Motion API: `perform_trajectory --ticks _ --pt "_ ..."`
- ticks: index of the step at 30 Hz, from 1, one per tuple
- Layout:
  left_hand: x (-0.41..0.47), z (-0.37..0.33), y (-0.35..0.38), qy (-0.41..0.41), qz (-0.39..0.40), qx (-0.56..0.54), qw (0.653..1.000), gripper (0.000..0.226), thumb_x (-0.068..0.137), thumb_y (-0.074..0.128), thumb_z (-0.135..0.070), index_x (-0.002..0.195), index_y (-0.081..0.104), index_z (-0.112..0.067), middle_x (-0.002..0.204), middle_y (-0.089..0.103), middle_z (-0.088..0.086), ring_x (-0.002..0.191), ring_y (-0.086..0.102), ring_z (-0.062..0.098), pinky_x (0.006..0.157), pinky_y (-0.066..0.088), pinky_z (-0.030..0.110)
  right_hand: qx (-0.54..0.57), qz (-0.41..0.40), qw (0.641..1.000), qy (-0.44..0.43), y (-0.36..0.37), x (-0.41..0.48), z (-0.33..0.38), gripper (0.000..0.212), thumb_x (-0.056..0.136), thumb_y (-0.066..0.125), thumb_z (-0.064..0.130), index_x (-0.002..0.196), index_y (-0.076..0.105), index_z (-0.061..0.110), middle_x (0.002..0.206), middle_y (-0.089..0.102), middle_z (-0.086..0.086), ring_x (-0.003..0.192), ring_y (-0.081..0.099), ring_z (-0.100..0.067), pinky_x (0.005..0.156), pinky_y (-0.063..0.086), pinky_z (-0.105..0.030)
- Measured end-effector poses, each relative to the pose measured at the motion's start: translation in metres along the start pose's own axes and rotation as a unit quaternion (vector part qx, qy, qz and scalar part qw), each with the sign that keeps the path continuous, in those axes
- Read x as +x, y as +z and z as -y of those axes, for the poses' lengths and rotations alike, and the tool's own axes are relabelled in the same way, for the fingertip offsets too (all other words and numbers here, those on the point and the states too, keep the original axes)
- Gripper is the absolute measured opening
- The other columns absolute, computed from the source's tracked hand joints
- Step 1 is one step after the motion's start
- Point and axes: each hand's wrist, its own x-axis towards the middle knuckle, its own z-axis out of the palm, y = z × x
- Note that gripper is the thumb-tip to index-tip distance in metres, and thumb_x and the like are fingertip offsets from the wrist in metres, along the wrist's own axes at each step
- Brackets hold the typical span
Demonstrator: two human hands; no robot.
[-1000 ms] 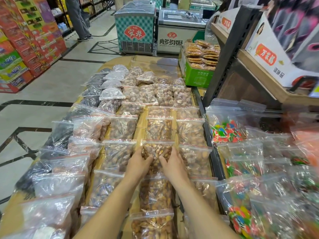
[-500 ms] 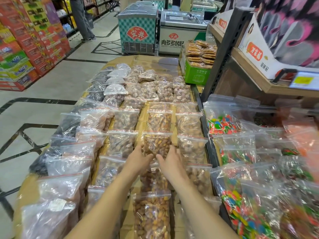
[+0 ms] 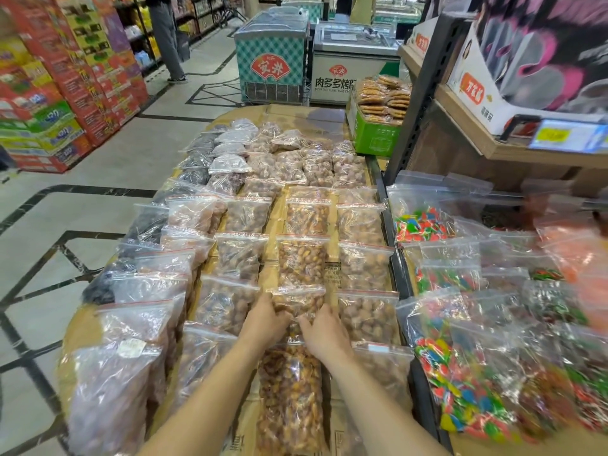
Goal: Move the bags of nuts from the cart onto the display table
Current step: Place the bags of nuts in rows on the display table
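Note:
Several clear zip bags of nuts lie in rows on the cardboard-covered display table [image 3: 297, 115]. My left hand [image 3: 265, 319] and my right hand [image 3: 325, 332] both rest on one bag of golden-brown nuts [image 3: 299, 301] in the middle column, fingers pressed on its lower part from either side. Another bag of the same nuts [image 3: 289, 396] lies just below it, between my forearms. A further bag of these nuts [image 3: 301, 261] lies directly above. No cart is in view.
Bags of coloured candy [image 3: 460, 386] fill the adjoining table on the right. A dark shelf post [image 3: 424, 93] and wooden shelving rise at right. A green crate of biscuits [image 3: 375, 133], two freezers [image 3: 273, 60] and a person's legs [image 3: 167, 44] are farther back.
The view has shifted back, so more of the near table shows. My hands stay together on the bag in the middle column, which now overlaps the bag below it.

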Motion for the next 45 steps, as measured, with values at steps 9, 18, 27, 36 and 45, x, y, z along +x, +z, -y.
perform_trajectory --ticks 9,18,27,36,45 --pt "-0.007 -0.005 -0.002 0.028 -0.006 -0.003 1.000 0.072 0.098 0.065 -0.018 0.162 0.031 -0.014 0.128 0.063 -0.002 0.102 0.067 0.020 0.080 0.055 0.032 0.054 -0.010 0.998 0.011 0.002 0.000 -0.004 0.071 0.108 0.058 0.045 0.162 0.035 0.005 0.163 0.047 -0.013 0.147 0.050 -0.033 0.119 0.046 -0.047" --pt "-0.034 0.000 -0.012 0.055 -0.036 0.012 0.998 0.072 0.099 0.069 -0.022 0.161 0.034 -0.014 0.148 0.060 0.006 0.110 0.066 0.022 0.093 0.055 0.036 0.029 -0.020 0.999 -0.024 0.000 -0.022 -0.006 0.077 0.109 0.055 0.043 0.168 0.022 0.007 0.170 0.035 -0.014 0.154 0.041 -0.036 0.124 0.040 -0.052" --pt "-0.101 0.023 -0.005 0.040 -0.065 0.012 0.997 0.053 0.099 0.069 -0.023 0.147 0.051 -0.010 0.126 0.072 0.005 0.092 0.069 0.018 0.073 0.056 0.029 -0.003 0.002 0.998 -0.063 0.010 -0.077 -0.030 0.075 0.109 0.054 0.049 0.168 0.027 0.010 0.173 0.031 -0.012 0.159 0.031 -0.034 0.128 0.031 -0.051" --pt "-0.127 0.057 0.025 0.003 -0.013 -0.011 1.000 0.052 0.093 0.074 -0.036 0.138 0.055 -0.018 0.119 0.073 -0.001 0.103 0.071 0.020 0.090 0.058 0.037 0.031 0.038 0.998 -0.049 0.033 -0.106 -0.059 0.075 0.107 0.063 0.035 0.169 0.025 0.016 0.164 0.047 -0.005 0.126 0.062 -0.022 0.114 0.050 -0.045" --pt "-0.124 0.067 0.025 0.043 0.008 -0.019 0.999 0.075 0.096 0.065 -0.004 0.162 0.035 -0.022 0.140 0.066 0.006 0.124 0.065 0.027 0.108 0.054 0.044 0.069 0.005 0.998 -0.011 0.039 -0.110 -0.059 0.086 0.104 0.069 0.022 0.172 0.016 0.025 0.170 0.040 -0.001 0.146 0.053 -0.026 0.115 0.052 -0.046"
